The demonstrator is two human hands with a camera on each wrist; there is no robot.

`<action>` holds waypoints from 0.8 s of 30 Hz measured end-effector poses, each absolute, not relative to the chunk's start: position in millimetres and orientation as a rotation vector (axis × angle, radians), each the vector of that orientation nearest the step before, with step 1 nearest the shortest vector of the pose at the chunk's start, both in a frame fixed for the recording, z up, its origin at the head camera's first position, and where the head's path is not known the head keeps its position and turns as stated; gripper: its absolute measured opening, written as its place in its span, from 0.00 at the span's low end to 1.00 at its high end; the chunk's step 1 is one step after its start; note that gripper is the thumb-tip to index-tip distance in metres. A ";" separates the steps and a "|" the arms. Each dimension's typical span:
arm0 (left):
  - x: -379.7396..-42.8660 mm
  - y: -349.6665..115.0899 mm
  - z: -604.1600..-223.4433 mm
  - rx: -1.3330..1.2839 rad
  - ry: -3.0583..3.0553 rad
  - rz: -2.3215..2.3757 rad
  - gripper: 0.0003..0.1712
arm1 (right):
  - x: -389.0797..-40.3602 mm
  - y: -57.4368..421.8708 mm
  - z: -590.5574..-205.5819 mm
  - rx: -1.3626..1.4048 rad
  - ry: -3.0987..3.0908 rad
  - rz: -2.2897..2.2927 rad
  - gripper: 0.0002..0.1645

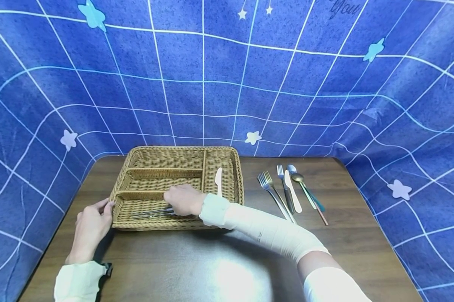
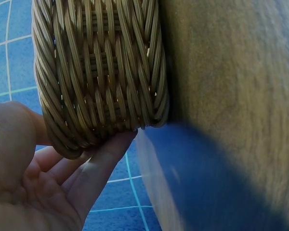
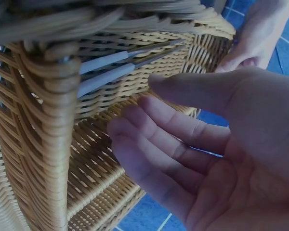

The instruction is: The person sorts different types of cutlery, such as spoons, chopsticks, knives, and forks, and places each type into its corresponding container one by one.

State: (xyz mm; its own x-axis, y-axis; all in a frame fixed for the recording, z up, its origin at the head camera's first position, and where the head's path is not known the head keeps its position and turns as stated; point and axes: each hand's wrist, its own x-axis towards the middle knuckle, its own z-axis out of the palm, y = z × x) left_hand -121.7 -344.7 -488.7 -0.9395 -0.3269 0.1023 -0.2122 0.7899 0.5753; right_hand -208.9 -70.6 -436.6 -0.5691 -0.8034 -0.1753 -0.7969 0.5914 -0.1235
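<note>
A wicker basket [image 1: 160,227] with several compartments lies on the table. My left hand [image 1: 92,224] grips its front left corner, thumb and fingers against the woven wall [image 2: 103,72]. My right hand [image 1: 184,199] is over the front compartment; in the right wrist view its fingers [image 3: 154,166] are loosely bent with nothing between them. Beside them, slim dark chopsticks [image 3: 106,79] with pale handle ends lie in that compartment. My right hand partly hides them in the head view. A white-looking knife [image 1: 218,181] lies in the right-hand compartment.
Right of the basket, several pieces of cutlery lie on the brown table [image 1: 363,239]: forks [image 1: 271,193], a knife [image 1: 293,191] with a pale handle, and spoons [image 1: 298,178] with coloured handles. A blue curtain [image 1: 219,96] with a white grid hangs behind the table.
</note>
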 end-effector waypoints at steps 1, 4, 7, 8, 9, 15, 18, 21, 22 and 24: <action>-121.8 -344.5 -489.0 0.422 -2.783 -0.859 0.27 | -209.1 -69.1 -435.4 -1.330 2.606 -0.054 0.09; -122.3 -343.7 -490.3 0.414 -2.781 -0.857 0.27 | -210.4 -62.0 -430.9 -1.320 2.599 -0.099 0.10; -122.7 -342.4 -491.1 0.415 -2.781 -0.861 0.27 | -211.1 -49.6 -421.6 -1.307 2.601 -0.168 0.13; -122.9 -342.1 -491.2 0.416 -2.783 -0.862 0.27 | -211.2 -43.8 -417.9 -1.306 2.608 -0.200 0.12; -123.0 -341.7 -491.2 0.420 -2.784 -0.864 0.27 | -211.4 -37.3 -413.0 -1.308 2.616 -0.236 0.10; -123.4 -341.1 -489.7 0.429 -2.790 -0.869 0.27 | -213.0 14.2 -385.1 -1.259 2.717 -0.484 0.07; -123.2 -341.6 -489.0 0.436 -2.788 -0.873 0.27 | -216.7 47.7 -378.5 -1.187 2.796 -0.571 0.10; -122.5 -342.4 -488.9 0.446 -2.786 -0.878 0.27 | -222.3 85.4 -378.7 -1.100 2.894 -0.609 0.11; -122.1 -342.5 -488.8 0.450 -2.786 -0.878 0.27 | -224.1 98.4 -379.7 -1.061 2.927 -0.622 0.11; -121.9 -342.7 -488.3 0.453 -2.785 -0.879 0.27 | -227.4 125.9 -382.7 -0.981 2.974 -0.659 0.12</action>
